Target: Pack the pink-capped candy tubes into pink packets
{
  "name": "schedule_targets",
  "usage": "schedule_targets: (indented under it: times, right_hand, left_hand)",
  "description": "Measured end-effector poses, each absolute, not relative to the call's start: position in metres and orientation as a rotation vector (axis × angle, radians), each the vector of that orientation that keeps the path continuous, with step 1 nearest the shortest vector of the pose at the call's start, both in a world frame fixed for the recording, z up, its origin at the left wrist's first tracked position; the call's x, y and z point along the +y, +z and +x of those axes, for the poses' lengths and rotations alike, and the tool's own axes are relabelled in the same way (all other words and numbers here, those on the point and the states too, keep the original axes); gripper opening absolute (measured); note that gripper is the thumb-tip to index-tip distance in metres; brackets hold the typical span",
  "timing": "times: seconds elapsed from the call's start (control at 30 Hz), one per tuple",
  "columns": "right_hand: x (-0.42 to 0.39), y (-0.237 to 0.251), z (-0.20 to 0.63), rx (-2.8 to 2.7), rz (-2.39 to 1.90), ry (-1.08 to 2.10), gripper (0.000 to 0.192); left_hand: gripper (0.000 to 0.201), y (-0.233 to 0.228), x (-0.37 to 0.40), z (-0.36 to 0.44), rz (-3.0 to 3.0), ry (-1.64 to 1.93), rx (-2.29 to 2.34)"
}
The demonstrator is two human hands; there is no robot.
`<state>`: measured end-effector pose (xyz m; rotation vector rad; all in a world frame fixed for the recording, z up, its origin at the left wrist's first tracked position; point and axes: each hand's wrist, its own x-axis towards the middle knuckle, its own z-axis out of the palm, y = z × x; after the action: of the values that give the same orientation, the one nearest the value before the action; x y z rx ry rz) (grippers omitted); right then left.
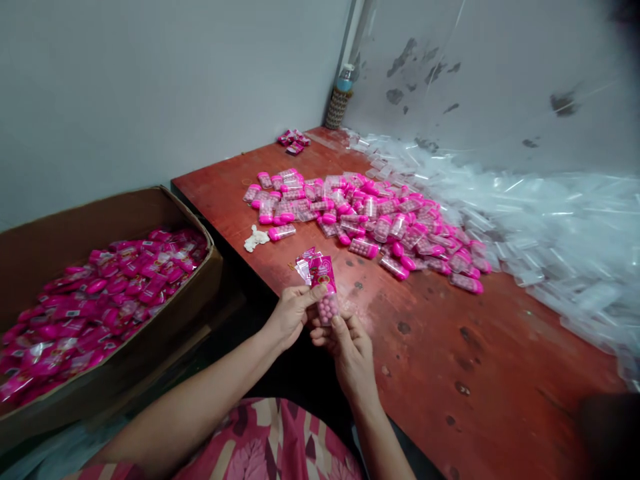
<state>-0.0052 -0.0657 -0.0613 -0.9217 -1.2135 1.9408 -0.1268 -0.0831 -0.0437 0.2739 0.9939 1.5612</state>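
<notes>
Between my two hands, above the table's near edge, is a small clear candy container (328,311) filled with round pink candies. A printed magenta wrapper (323,269) covers its upper end. My left hand (295,308) pinches the wrapper and the container from the left side. The bottom end is gripped by the thumb and fingers of my right hand (347,340). Just behind, several flat printed wrappers (303,269) lie on the table. Farther back spreads a heap of pink-capped candy containers (370,207), with one single container (282,232) lying apart near its left side.
A cardboard box (213,267) at left holds many wrapped packs (120,287). Clear empty plastic containers (550,233) are piled along the right of the red table (430,373). A crumpled white scrap (255,238), some wrapped packs (294,141) and a bottle (345,78) in a woven holder stand farther off.
</notes>
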Motion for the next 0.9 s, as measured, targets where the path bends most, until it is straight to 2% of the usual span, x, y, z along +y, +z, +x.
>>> schedule_targets:
  times: [0.27, 0.5, 0.73, 0.9]
  right_hand:
    - [-0.072, -0.060, -0.007, -1.186, -1.026, 1.804, 0.021]
    - [-0.077, -0.054, -0.009, -1.234, -1.053, 1.654, 0.024]
    - [-0.077, -0.062, -0.014, -1.026, -0.987, 1.787, 0.017]
    - [-0.080, -0.060, -0.009, -1.143, -1.030, 1.737, 0.019]
  left_hand:
    - [0.030, -0.046, -0.085, -0.116, 0.286, 1.622, 1.153]
    - [0.030, -0.040, -0.087, -0.117, 0.259, 1.623, 0.926]
    - [0.028, -0.043, -0.091, -0.104, 0.214, 1.697, 1.170]
    - [0.031, -0.044, -0.092, -0.107, 0.212, 1.636, 1.093]
